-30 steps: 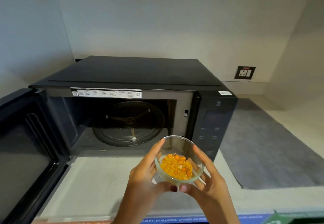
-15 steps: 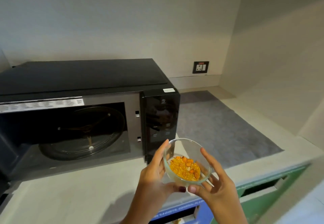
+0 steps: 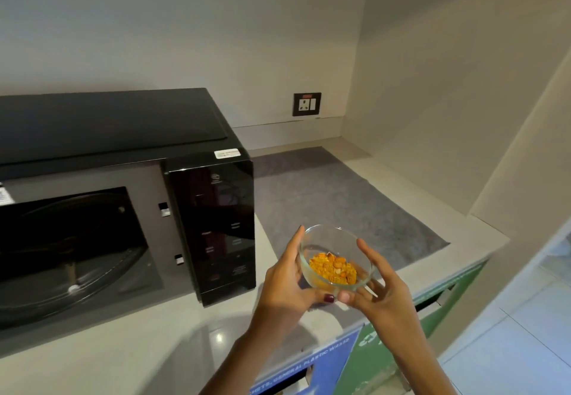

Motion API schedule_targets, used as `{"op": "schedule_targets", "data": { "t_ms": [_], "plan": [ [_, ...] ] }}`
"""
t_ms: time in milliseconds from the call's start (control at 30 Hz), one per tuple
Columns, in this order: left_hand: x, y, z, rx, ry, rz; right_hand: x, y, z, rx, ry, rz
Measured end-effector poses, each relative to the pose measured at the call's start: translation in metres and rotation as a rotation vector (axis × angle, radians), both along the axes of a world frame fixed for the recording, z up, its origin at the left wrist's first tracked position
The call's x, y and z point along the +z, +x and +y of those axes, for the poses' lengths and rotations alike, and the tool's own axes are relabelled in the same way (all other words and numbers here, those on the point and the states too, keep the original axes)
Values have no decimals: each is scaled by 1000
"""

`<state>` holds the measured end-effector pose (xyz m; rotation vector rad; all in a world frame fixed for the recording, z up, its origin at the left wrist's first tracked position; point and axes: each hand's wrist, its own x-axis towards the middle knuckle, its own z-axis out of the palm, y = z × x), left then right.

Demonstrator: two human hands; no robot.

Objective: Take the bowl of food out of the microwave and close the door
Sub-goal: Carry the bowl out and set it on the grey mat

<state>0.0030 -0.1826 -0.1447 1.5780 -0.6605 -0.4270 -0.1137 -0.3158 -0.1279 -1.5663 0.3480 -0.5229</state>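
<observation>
Both hands cradle the glass bowl [image 3: 336, 258] clear of the microwave [image 3: 123, 197].

Left hand [image 3: 285, 286] and right hand [image 3: 378, 286] clamp opposite walls, thumbs meeting beneath, above the counter [image 3: 139, 342] edge. Glass looks smooth, rigid, breakable, probably warm; its yellow food [image 3: 333, 268] seems light. Holding low on the sides suits it. Cavity stands open.

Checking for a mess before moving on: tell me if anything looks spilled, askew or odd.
Nothing spilled. The bowl sits level between both hands, food inside. Only the microwave cavity gapes open, its door out of view.
</observation>
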Motion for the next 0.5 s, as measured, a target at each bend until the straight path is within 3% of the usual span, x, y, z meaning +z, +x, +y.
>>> {"op": "schedule_targets", "data": {
  "t_ms": [500],
  "plan": [
    [-24, 76, -108, 164, 120, -139, -19, 88, -106, 47, -127, 42]
  ]
}}
